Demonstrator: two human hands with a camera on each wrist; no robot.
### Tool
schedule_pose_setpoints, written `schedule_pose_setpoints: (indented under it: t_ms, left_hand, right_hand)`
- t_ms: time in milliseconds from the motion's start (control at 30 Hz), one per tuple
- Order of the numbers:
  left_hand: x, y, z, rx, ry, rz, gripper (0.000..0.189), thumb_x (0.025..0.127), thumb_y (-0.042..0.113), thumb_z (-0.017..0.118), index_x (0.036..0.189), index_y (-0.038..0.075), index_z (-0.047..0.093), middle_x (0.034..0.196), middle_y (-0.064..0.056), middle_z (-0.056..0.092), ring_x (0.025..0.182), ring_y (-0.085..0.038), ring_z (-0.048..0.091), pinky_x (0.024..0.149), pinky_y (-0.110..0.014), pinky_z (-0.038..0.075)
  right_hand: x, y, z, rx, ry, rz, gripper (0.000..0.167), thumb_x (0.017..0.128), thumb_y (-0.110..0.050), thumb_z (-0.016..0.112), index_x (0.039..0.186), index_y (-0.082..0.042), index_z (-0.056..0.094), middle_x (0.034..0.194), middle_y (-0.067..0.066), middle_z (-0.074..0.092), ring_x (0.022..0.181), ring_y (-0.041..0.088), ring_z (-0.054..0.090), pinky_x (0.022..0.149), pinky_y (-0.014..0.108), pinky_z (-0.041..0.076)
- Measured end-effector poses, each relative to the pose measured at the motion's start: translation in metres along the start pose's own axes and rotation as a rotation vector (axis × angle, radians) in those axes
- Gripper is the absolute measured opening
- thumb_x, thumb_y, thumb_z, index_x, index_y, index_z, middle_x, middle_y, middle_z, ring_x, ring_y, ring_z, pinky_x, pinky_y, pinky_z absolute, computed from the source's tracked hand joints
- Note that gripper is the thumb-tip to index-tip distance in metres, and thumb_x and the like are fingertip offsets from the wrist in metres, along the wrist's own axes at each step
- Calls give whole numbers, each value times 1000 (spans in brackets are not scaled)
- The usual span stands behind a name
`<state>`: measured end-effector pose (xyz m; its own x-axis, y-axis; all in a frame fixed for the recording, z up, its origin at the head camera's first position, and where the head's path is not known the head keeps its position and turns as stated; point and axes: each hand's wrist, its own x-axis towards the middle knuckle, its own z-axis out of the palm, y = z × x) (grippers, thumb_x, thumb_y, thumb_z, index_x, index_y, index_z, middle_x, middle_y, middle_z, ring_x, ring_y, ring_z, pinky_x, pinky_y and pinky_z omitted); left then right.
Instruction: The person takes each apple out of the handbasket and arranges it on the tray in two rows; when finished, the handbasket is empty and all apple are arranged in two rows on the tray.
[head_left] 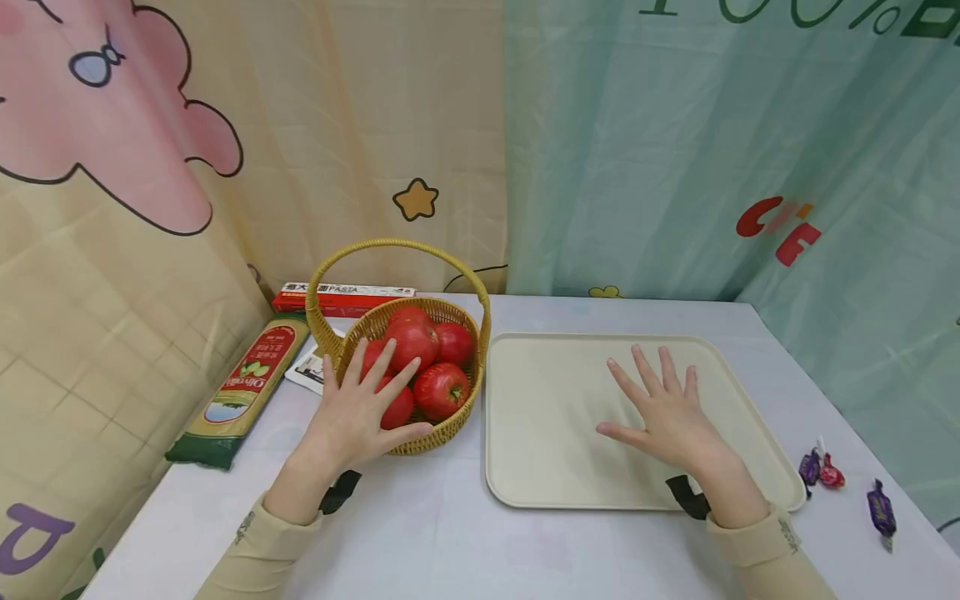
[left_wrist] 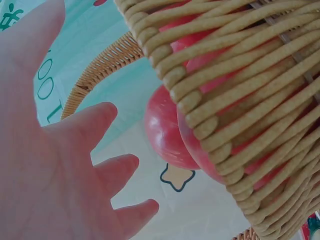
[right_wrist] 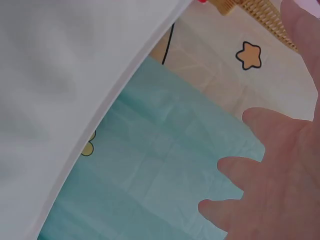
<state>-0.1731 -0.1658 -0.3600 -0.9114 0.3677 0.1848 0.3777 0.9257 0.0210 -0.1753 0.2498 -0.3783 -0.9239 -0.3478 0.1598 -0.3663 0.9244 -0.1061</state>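
Note:
My left hand [head_left: 352, 421] is spread with straight fingers and holds nothing. In the head view it overlaps the front left of a wicker basket [head_left: 442, 435] with a tall arched handle. Several red apples [head_left: 441, 392] fill the basket. The left wrist view shows the woven basket side [left_wrist: 250, 100] beside the left fingers [left_wrist: 127, 170], with a gap between them. My right hand [head_left: 670, 418], fingers also fanned out, is over the right part of a cream tray [head_left: 555, 425] and grips nothing. Straight right fingers [right_wrist: 240, 172] appear in the right wrist view.
Left of the basket lies a green and gold packet [head_left: 243, 383]. A red and white pasta box [head_left: 345, 298] is behind the basket, partly hidden, with a white card [head_left: 307, 371] nearby. Wrapped candies [head_left: 831, 473] and a purple candy [head_left: 881, 512] lie right of the tray. Curtains [head_left: 615, 167] hang behind.

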Motion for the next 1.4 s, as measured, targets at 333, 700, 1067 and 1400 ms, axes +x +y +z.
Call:
schedule_pose_setpoints:
  t_ms: [333, 700, 1067, 1400]
  left_hand:
    - [-7, -11, -3, -70, 15, 2, 91, 76, 77, 45, 148, 25, 29, 155, -14, 16, 138, -46, 2, 101, -73, 0]
    - [-30, -38, 18, -331, 133, -113, 83, 81, 61, 59, 148, 20, 31, 155, -17, 9, 139, -43, 6, 101, -70, 19]
    - [-34, -48, 42, -714, 170, -277, 82, 82, 47, 68, 148, 18, 30, 157, -11, -2, 139, -44, 8, 93, -76, 21]
    - [-33, -52, 59, -850, 185, -312, 83, 80, 39, 73, 146, 9, 33, 157, -8, 0, 141, -38, 5, 101, -70, 19]
  right_hand:
    - [8, -19, 14, 93, -43, -113, 87, 83, -68, 49, 150, -18, 25, 154, 19, 14, 138, 45, 10, 104, 67, 18]
    - [34, -65, 12, 522, 1, -212, 63, 87, -55, 57, 140, -23, 44, 139, -6, 46, 121, 19, 50, 95, 40, 46]
    - [94, -127, -2, 989, 65, -364, 52, 87, -16, 68, 134, -13, 46, 132, 2, 51, 115, 19, 52, 93, 39, 48]
    - [146, -163, 12, 1022, 36, -304, 57, 85, -25, 69, 135, -13, 43, 136, 7, 45, 120, 35, 47, 94, 53, 45]
